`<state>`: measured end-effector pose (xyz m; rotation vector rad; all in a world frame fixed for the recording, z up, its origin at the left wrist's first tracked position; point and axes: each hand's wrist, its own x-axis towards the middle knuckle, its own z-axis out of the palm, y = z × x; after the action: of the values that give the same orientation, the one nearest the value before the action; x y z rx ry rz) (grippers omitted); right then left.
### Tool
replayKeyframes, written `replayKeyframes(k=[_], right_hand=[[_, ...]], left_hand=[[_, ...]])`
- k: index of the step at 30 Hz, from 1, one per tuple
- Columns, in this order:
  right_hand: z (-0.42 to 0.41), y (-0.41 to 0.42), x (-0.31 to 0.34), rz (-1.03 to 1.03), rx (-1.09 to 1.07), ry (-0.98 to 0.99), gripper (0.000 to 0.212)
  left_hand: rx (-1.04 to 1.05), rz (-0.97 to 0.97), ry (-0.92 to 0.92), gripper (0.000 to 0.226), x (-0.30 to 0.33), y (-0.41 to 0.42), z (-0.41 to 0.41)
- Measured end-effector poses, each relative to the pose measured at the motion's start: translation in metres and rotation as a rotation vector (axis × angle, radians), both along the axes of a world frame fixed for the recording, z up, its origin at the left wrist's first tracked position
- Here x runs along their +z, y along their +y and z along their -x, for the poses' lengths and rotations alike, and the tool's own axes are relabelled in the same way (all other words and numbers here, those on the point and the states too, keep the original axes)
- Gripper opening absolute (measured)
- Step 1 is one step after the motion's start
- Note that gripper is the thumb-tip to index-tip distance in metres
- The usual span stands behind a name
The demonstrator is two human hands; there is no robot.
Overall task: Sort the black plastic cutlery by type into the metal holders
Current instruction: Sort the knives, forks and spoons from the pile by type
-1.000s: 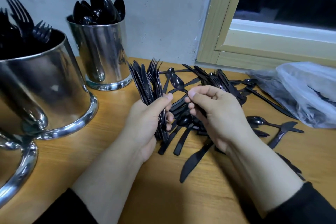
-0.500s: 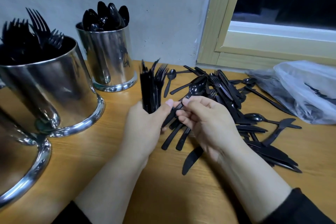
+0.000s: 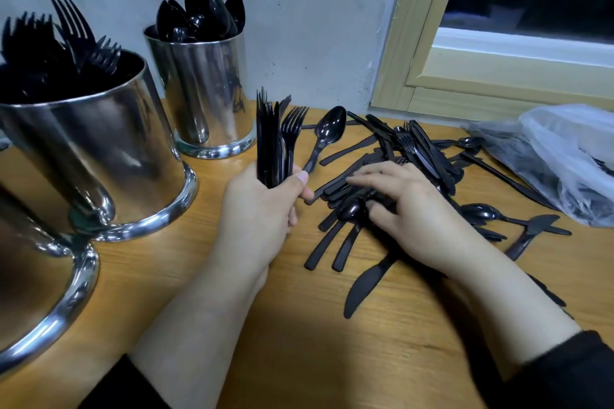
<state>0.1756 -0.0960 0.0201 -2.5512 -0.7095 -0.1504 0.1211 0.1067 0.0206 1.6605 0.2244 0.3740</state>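
Firstly, markings: no brand, label or writing can be read on any item.

Containers — large metal holder (image 3: 99,156), left, filled with forks (image 3: 66,43), tines up. Smaller metal holder (image 3: 206,93), against the wall, filled with spoons (image 3: 206,15), bowls up. Third metal holder (image 3: 43,302), bottom-left corner, only partly in frame; contents not visible. Clear plastic bag (image 3: 558,156), far right on the table (image 3: 299,359), dark cutlery showing through it.

Loose stock — pile of black cutlery (image 3: 415,156) on the table below the window frame: knives, spoons and forks mixed.

Hands — left hand (image 3: 259,212) grips an upright bundle of forks (image 3: 272,139), with one spoon (image 3: 325,136) pinched under the thumb. Right hand (image 3: 412,209) lies on the pile, fingers spread and fairly straight, holding nothing.
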Motion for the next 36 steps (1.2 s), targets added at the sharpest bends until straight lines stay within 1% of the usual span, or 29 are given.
replayKeyframes(k=[1,3,9,14,17,20,21,24,25,26,28,29,30,31,36], right_hand=[[-0.001,-0.001,-0.002,0.059,0.026,0.012,0.042],[-0.002,-0.001,-0.003,0.114,0.046,0.025,0.041],[-0.002,0.002,-0.002,0.13,0.051,0.006,0.039],[-0.005,0.005,-0.007,0.092,0.047,-0.095,0.032],[-0.008,0.007,-0.014,0.028,0.041,-0.153,0.029],[-0.007,0.01,-0.014,-0.078,-0.003,-0.281,0.025],[-0.005,0.011,-0.01,-0.161,-0.025,-0.33,0.023],[0.006,0.011,0.011,-0.493,-0.129,-0.439,0.019],[0.009,0.011,0.017,-0.606,-0.179,-0.426,0.016],[0.01,0.012,0.021,-0.733,-0.223,-0.353,0.013],[0.012,0.016,0.027,-0.991,-0.254,-0.079,0.009],[0.012,0.02,0.027,-1.084,-0.246,0.057,0.009],[0.013,0.023,0.026,-1.132,-0.238,0.149,0.009],[0.013,0.026,0.023,-1.146,-0.243,0.199,0.01],[0.012,0.033,0.012,-1.223,-0.29,0.3,0.026]], left_hand=[[0.011,0.013,0.0,0.007,0.0,0.001,-0.001],[0.02,0.017,0.001,0.006,-0.001,0.001,-0.002],[0.016,-0.056,0.007,0.008,-0.002,0.002,-0.003],[0.024,-0.083,0.013,0.009,-0.003,0.0,-0.004],[0.026,-0.074,0.026,0.009,-0.003,-0.002,-0.004],[0.017,-0.069,0.022,0.008,-0.003,-0.003,-0.003],[0.019,-0.068,0.019,0.009,-0.002,-0.004,-0.002],[0.027,-0.05,0.01,0.009,-0.001,-0.005,-0.002],[0.03,-0.034,0.005,0.009,-0.001,-0.005,-0.002],[0.034,-0.019,0.001,0.009,0.0,-0.006,-0.002],[0.038,-0.008,0.002,0.009,0.0,-0.008,-0.002],[0.033,-0.008,0.005,0.009,0.0,-0.008,-0.002],[0.021,-0.014,0.01,0.008,-0.001,-0.01,-0.002],[0.006,-0.024,0.015,0.007,-0.001,-0.011,-0.002],[-0.077,-0.029,0.061,0.005,-0.001,-0.02,0.0]])
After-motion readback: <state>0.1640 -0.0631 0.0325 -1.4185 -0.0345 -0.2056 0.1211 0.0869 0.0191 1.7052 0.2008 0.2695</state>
